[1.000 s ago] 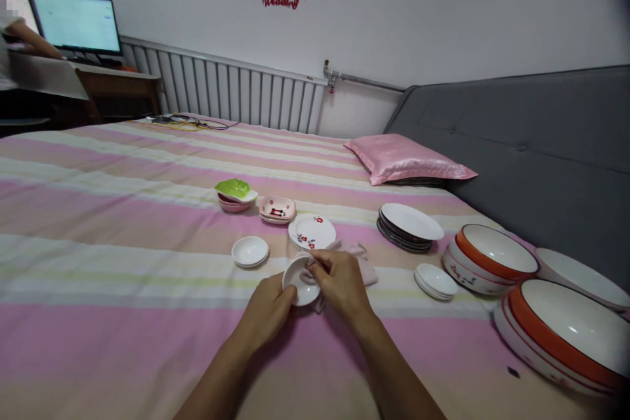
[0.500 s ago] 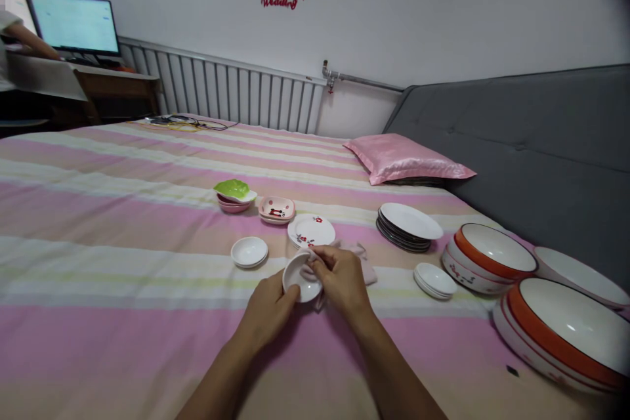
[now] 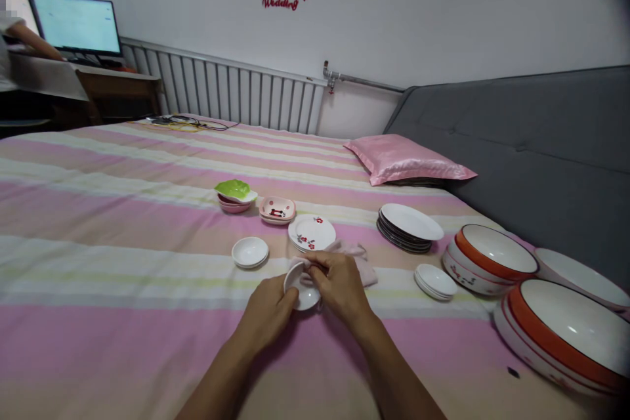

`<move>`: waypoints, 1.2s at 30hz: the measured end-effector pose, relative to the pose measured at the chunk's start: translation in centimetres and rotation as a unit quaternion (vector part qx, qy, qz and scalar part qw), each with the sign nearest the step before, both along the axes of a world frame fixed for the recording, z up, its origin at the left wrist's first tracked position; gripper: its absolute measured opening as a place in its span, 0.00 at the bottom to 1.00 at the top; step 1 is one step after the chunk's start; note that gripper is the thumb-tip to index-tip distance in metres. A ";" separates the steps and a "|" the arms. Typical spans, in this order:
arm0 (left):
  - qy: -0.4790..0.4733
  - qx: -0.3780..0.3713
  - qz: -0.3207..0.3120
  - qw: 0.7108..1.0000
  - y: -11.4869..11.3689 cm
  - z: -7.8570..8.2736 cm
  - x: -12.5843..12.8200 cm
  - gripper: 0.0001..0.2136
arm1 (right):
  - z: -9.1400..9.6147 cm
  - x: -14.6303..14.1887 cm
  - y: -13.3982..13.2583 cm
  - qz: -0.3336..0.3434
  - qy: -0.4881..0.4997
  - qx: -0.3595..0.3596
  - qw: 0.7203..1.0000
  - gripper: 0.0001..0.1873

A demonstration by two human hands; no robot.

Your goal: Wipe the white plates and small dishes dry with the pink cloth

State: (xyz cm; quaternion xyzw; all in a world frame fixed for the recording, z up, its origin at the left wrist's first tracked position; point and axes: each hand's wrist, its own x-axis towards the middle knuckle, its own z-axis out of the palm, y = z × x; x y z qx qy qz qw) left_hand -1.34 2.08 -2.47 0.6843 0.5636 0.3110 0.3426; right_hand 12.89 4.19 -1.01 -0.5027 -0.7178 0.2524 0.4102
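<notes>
A small white dish (image 3: 306, 298) is tilted above the striped bedspread, its rim gripped by my left hand (image 3: 268, 305), thumb inside. My right hand (image 3: 340, 282) is closed on a pale pink cloth (image 3: 363, 264) and presses part of it against the far rim of the dish. The cloth's loose end trails out to the right behind that hand. Just beyond my hands lies a stack of white plates with red flowers (image 3: 314, 231). To the left of it, small white dishes (image 3: 250, 252) are stacked on the bed.
Farther back sit a green leaf-shaped dish (image 3: 235, 190) on pink bowls and a pink rectangular dish (image 3: 277, 208). On the right are stacked plates (image 3: 411, 220), small white dishes (image 3: 436, 280) and large orange-rimmed bowls (image 3: 566, 328). A pink pillow (image 3: 408, 156) lies near the headboard. A person's arm shows far left.
The white dish has tipped and dropped slightly in my hands. My right hand with the cloth has shifted a little lower along the rim.
</notes>
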 end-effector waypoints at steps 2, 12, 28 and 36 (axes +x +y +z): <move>0.046 0.018 -0.019 0.999 0.0 0.1 -0.1 0.11 | 0.3 0.0 -0.2 0.010 -0.040 0.008 0.999 0.19; -0.023 0.030 0.005 0.999 0.1 -0.5 0.1 0.10 | -0.5 -0.1 0.6 -0.001 0.164 -0.074 0.984 0.13; -0.035 0.017 -0.046 0.998 0.2 -0.5 -0.2 0.10 | -0.8 0.0 0.5 0.010 0.087 -0.060 0.994 0.14; 0.022 -0.019 -0.021 0.999 0.3 -0.6 -0.1 0.09 | 0.0 0.3 0.2 0.038 0.028 -0.041 0.998 0.14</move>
